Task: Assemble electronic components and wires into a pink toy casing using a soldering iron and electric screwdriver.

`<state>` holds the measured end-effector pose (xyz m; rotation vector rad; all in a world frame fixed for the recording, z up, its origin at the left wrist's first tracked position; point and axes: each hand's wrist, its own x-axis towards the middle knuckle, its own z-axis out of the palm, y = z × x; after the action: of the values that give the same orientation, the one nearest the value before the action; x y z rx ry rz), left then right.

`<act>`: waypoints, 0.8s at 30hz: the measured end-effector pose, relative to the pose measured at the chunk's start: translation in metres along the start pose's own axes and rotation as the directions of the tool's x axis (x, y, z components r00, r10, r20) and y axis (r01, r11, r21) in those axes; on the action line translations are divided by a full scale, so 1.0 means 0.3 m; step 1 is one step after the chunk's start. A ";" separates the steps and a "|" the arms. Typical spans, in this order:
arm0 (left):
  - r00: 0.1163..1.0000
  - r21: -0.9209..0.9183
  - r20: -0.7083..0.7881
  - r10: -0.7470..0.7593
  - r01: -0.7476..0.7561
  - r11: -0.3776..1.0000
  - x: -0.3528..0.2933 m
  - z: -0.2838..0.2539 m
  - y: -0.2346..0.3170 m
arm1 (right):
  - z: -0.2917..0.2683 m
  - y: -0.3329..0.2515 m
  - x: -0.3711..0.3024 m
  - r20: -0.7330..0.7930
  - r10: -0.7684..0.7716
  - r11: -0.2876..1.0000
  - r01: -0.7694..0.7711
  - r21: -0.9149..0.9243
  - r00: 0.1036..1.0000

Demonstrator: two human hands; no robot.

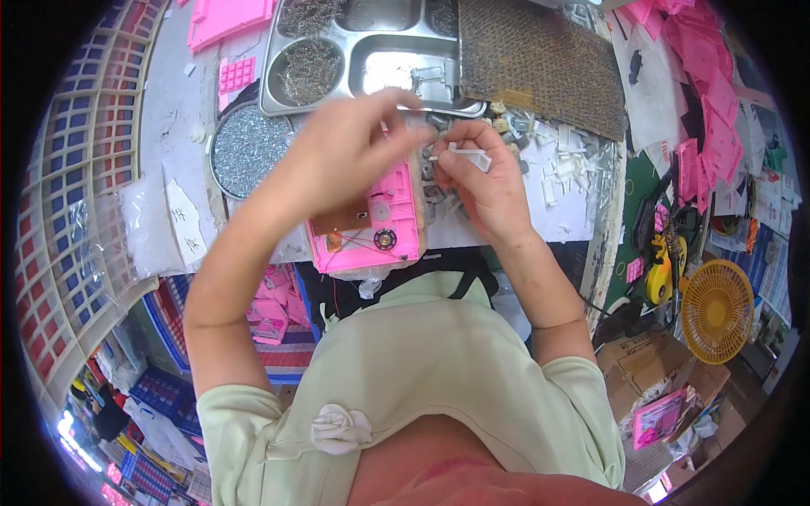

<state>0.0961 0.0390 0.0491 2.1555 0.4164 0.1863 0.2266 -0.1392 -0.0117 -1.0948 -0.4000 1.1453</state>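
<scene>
White plastic part (476,158), right of centre: pinched by right hand (494,187), long axis roughly sideways.
Pink casing (403,192) lies lower left of the pinch: ribbed plastic, round black speaker (385,239), thin wires. Left hand (348,150), blurred, overlaps its upper edge, thumb and fingers parted.

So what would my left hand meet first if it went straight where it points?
Likely your right hand, holding a small white plastic piece, though your left hand is blurred and depth is unclear.
</scene>
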 end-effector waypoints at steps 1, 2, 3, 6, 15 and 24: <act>0.999 -0.053 -0.021 0.027 -0.028 0.998 -0.047 0.033 0.016 | 0.015 -0.002 -0.010 -0.016 0.041 0.999 -0.041 -0.021 0.999; 0.998 -0.105 -0.044 0.053 -0.057 0.993 -0.093 0.083 0.017 | 0.024 -0.003 -0.016 0.004 0.069 0.998 -0.069 -0.011 0.998; 0.995 -0.158 -0.069 0.072 -0.082 0.984 -0.128 0.117 0.013 | 0.032 0.003 -0.028 0.025 0.102 0.995 -0.102 -0.002 0.995; 0.974 -0.386 -0.113 -0.197 0.139 0.912 -0.203 0.125 -0.006 | 0.038 0.005 -0.057 0.222 0.046 0.998 -0.037 -0.046 0.974; 0.940 -0.744 0.053 -0.338 0.263 0.615 -0.291 0.104 -0.012 | 0.043 -0.110 -0.092 0.472 -0.198 0.538 0.498 -0.680 0.859; 0.980 0.246 -0.021 0.198 -0.187 0.951 -0.238 0.167 -0.052 | -0.097 -0.042 -0.145 0.194 -0.085 0.993 0.068 0.095 0.977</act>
<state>0.0402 -0.0168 0.0089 2.4381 0.2634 0.3082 0.2369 -0.1913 -0.0032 -0.8841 -0.5374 1.1962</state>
